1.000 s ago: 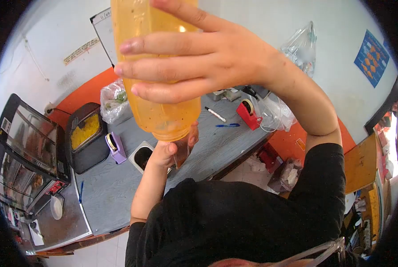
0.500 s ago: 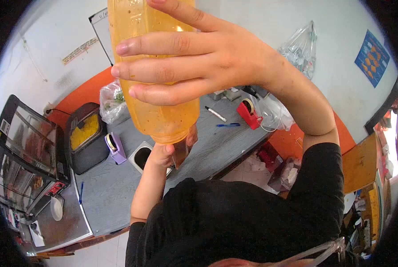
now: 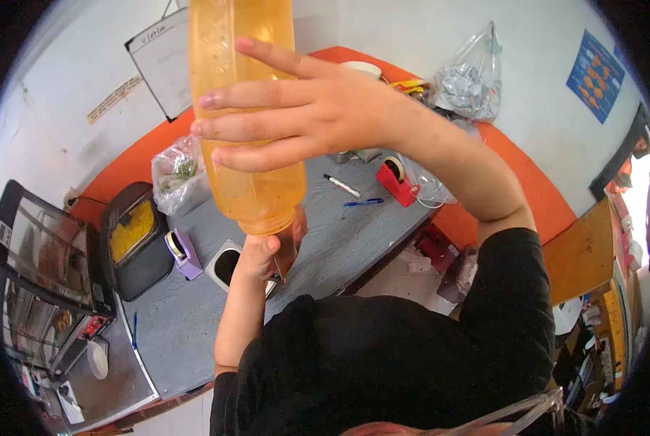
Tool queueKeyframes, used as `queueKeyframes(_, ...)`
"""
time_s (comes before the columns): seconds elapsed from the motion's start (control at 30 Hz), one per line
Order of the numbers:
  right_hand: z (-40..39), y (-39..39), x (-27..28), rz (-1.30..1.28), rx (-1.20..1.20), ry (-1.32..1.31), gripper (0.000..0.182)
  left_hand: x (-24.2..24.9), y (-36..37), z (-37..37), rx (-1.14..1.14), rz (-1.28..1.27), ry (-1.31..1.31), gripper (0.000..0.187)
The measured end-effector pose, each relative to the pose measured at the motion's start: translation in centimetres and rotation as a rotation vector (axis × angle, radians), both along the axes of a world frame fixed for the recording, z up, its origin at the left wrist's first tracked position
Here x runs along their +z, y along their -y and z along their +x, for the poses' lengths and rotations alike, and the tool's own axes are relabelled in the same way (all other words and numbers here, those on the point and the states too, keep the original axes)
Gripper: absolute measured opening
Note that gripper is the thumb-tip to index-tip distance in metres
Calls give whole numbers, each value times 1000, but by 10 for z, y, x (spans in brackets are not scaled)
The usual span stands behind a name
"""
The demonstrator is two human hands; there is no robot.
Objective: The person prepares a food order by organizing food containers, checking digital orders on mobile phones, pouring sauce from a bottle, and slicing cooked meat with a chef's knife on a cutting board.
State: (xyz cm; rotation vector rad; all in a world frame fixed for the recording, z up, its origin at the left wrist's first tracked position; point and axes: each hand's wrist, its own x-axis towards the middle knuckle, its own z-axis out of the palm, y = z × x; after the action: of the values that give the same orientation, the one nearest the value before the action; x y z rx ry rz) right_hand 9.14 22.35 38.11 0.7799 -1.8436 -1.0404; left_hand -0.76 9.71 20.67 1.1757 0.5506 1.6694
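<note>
A large translucent orange bottle (image 3: pixel 258 192) is held upside down, neck lowest, with its base beyond the top of the view. Around its side is my right hand (image 3: pixel 325 116), fingers spread along the wall and gripping it; the thumb is hidden. My left hand (image 3: pixel 261 253) is closed just under the bottle's neck, around a small clear plastic bag (image 3: pixel 286 256) with something brown in it. The bottle's mouth appears to sit inside or against the bag's top; the exact join is hidden. Below, on the grey table, stands a metal container (image 3: pixel 214 270) with a dark inside.
On the table (image 3: pixel 187 327) are a purple tape dispenser (image 3: pixel 185 256), a red tape dispenser (image 3: pixel 400 187), a marker (image 3: pixel 342 186), blue pens and a plastic bag with greens (image 3: pixel 178 173). A black container (image 3: pixel 140 265) with yellow contents and a glass-fronted cabinet (image 3: pixel 45 254) stand left.
The view has shifted slightly, and the bottle and my right hand appear a little smaller and farther left. Both hands keep their holds.
</note>
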Motion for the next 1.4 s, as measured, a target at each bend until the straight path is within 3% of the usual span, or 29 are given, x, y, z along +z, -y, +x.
queueKeyframes(0.07, 5, -16, -25, -228, -88, 149, 48, -15, -7, -9, 0, -17, -8, 69)
queueKeyframes(0.2, 12, -61, -114, -668, -251, 289, 60, -37, -13, -6, 266, -326, -162, 63)
queueKeyframes(0.23, 17, -64, -139, -850, -250, 301, 67, -38, -13, -1, 398, -413, -207, 65)
queueKeyframes(0.37, 24, -66, -257, -1613, -286, 265, 90, -80, -21, -1, 476, -642, -335, 72)
queueKeyframes(0.4, 23, -68, -288, -1825, -338, 233, 92, -93, -23, -1, 471, -639, -342, 72)
queueKeyframes(0.43, 22, -72, -319, -1829, -338, 226, 92, -107, -25, 0, 489, -563, -373, 71)
queueKeyframes(0.5, 19, -78, -368, -2146, -274, 66, 96, -111, -23, 9, 531, -423, -450, 69)
queueKeyframes(0.57, 25, -78, -389, -2156, -258, 29, 97, -117, -19, 16, 549, -394, -508, 69)
queueKeyframes(0.63, 29, -67, -384, -2162, -247, -2, 98, -112, -14, 23, 543, -357, -582, 68)
queueKeyframes(0.7, 36, -38, -352, -1749, -539, -414, 90, -117, -9, 25, 543, -390, -557, 69)
queueKeyframes(0.73, 42, -22, -335, -1749, -535, -414, 90, -119, -8, 24, 545, -410, -529, 71)
queueKeyframes(0.8, 58, 11, -305, -1655, -204, -88, 73, -121, -6, 25, 522, -413, -460, 71)
queueKeyframes(0.83, 60, 26, -292, -1657, -206, -82, 73, -122, -3, 26, 494, -421, -390, 71)
queueKeyframes(0.9, 60, 51, -275, -1745, -161, 252, 49, -119, -1, 26, 422, -428, -234, 70)
queueKeyframes(0.93, 60, 55, -272, -1748, -162, 256, 49, -117, 1, 25, 351, -425, -82, 69)
queueKeyframes(1.0, 60, 58, -267, -2060, -22, 175, 21, -112, 6, 25, 292, -364, -83, 68)
queueKeyframes(1.07, 63, 57, -257, -2084, -5, 186, 17, -94, 14, 28, 339, -204, -410, 64)
queueKeyframes(1.1, 65, 56, -254, -2112, 12, 189, 13, -87, 17, 32, 473, -229, -440, 45)
queueKeyframes(1.13, 65, 55, -253, -2116, 13, 195, 13, -91, 19, 27, 476, -234, -439, 45)
queueKeyframes(1.23, 63, 52, -255, -2182, 130, 313, 15, -87, 25, 19, 510, -350, -432, 6)
queueKeyframes(1.27, 63, 55, -254, -2188, 126, 322, 15, -85, 24, 18, 512, -359, -425, 6)
queueKeyframes(1.33, 62, 63, -244, -2575, 325, 351, 16, -85, 27, 16, 523, -351, -411, 5)
queueKeyframes(1.4, 61, 63, -245, -2574, 353, 332, 17, -82, 30, 15, 518, -384, -421, 6)
